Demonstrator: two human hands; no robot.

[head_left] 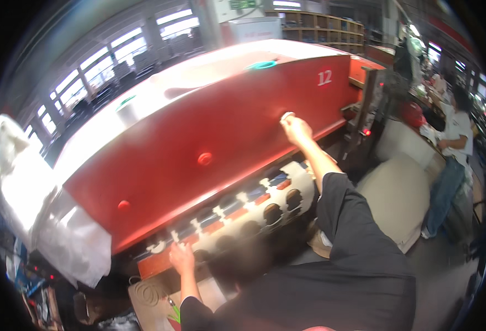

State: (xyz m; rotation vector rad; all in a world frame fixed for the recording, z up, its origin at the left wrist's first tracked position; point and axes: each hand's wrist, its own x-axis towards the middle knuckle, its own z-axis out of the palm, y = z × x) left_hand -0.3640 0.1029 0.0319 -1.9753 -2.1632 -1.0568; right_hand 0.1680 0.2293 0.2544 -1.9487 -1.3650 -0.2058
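My right hand (297,131) is closed at the upright face of a large red machine panel (243,116), its fingers around a small pale round piece (287,116). Whether that piece is a knob fixed to the panel I cannot tell. Lower and to the left, my left hand (182,257) has its fingers bent and pressed on the left end of a cream sheet (237,234) full of cut-outs. That sheet runs along the panel's lower edge, with narrow notched tabs between its holes. Motion blurs both hands' fingertips.
Two red knobs (204,159) project from the panel. A teal ring (261,65) lies on its bright top. White plastic sheeting (80,237) hangs at the left. Below my left hand is a brown board (160,298). A person (455,138) stands at the right beyond a beige covered bulk (397,193).
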